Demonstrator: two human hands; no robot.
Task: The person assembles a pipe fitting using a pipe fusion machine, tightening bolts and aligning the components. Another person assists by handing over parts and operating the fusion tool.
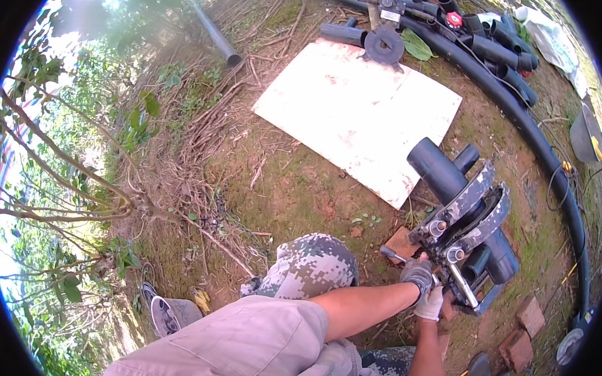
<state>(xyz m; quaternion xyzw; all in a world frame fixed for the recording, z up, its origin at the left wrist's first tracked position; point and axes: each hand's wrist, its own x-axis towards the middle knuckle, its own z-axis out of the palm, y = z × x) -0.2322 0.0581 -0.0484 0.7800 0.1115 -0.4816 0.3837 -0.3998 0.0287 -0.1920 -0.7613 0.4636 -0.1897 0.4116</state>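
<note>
A pipe clamping frame (468, 230) with scuffed, curved metal jaws stands to the right, gripping black plastic pipe. A wide black pipe (436, 169) juts from its far side, and another black pipe piece (501, 258) from its near side. My left hand (418, 274), in a grey glove, is closed beside the frame's near left corner. A short dark rod (391, 253) sticks out beyond its fingers; I cannot tell what it belongs to. Just below, my right hand (430, 305), in a whitish glove, is closed near a shiny bolt handle (464, 287). What its fingers hold is hidden.
A pale board (344, 111) lies beyond the frame, with a round black plate (383, 45) at its far edge. A long black pipe (536, 135) curves along the right, beside piled pipe pieces (495, 52). Bricks (531, 315) and a grey bucket (175, 316) are nearby.
</note>
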